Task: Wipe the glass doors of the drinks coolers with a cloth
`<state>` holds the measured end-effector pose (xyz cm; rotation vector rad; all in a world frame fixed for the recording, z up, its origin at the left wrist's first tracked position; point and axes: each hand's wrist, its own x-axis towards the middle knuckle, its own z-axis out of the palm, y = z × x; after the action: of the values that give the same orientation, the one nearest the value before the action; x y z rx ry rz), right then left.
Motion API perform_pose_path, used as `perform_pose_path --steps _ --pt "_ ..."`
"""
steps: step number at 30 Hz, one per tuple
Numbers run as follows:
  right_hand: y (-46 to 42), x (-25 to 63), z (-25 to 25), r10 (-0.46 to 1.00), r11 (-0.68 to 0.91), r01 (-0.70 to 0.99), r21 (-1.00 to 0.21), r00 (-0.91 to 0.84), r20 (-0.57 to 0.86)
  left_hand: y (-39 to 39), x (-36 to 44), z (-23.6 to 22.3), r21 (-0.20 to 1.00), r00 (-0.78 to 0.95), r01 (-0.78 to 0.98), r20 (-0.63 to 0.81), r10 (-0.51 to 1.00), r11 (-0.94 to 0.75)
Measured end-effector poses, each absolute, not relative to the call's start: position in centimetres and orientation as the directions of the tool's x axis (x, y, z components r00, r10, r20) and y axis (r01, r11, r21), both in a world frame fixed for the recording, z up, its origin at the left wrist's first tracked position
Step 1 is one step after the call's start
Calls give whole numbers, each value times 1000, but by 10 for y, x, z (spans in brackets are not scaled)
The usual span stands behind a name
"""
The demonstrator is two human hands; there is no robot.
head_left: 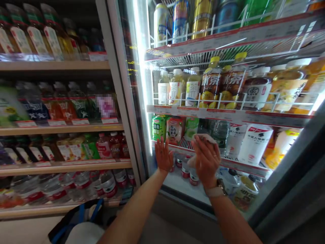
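Roughly mid-view, before a lit drinks fridge [189, 195]: a pale cloth [210, 138], bunched in the right hand [207, 159], its edge showing above the fingers and a bit more beside the thumb. Much of it hidden by the hand. Fingers of that hand bent and close together over the cloth; ring on one finger, watch [220, 186] on the wrist.

Left hand [164, 157] holds nothing visible: raised, fingers spread upward, well clear of its partner. The two hands are apart, a gap between them. Light streaks [231, 43] cross the shelves like reflections on glass; whether either palm touches a pane, cannot tell.

Behind the hands, on the lower rack: a green bottle [158, 127] nearest the left fingertips, a pinkish-red bottle [174, 130] just beside it, another green one [192, 127]; right of the cloth, a clear bottle [220, 134] and white bottles [256, 142]. Beneath, at the fridge bottom, small red-labelled bottles [194, 176] and larger jugs [231, 179].

Rack above: dark tea bottles with yellow caps [210, 81] between white-capped ones. Top rack: upright cans [203, 17].

Further left, outside the fridge: wooden shelves [63, 65] with rows of bottles. Below these, a dark bag with blue straps [62, 223].
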<state>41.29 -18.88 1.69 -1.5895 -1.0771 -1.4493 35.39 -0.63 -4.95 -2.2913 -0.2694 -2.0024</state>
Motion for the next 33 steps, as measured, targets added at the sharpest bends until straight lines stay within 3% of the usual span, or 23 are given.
perform_pose_path --steps 7,10,13,18,23,25,33 --pt "-182 404 -58 521 -151 954 261 -147 841 -3 357 -53 66 131 194 987 93 -979" --pt "-188 408 -83 613 -47 932 359 -257 747 -3 357 -54 93 134 175 984 118 -980" --pt "-193 412 -80 651 -53 913 404 -275 708 -3 357 -54 101 143 163 982 124 -982" --pt "-208 416 -22 529 -246 923 295 -126 839 -4 357 -53 99 143 174 982 124 -980" --pt "-211 421 25 143 -420 907 36 27 989 -7 356 -51 67 118 192 989 91 -979" --pt "-201 418 28 62 -429 903 -25 58 996 -7 356 -50 68 124 203 988 95 -977" --pt "-170 397 -23 367 -308 937 162 -39 929 -8 355 -51 75 122 180 988 98 -981"
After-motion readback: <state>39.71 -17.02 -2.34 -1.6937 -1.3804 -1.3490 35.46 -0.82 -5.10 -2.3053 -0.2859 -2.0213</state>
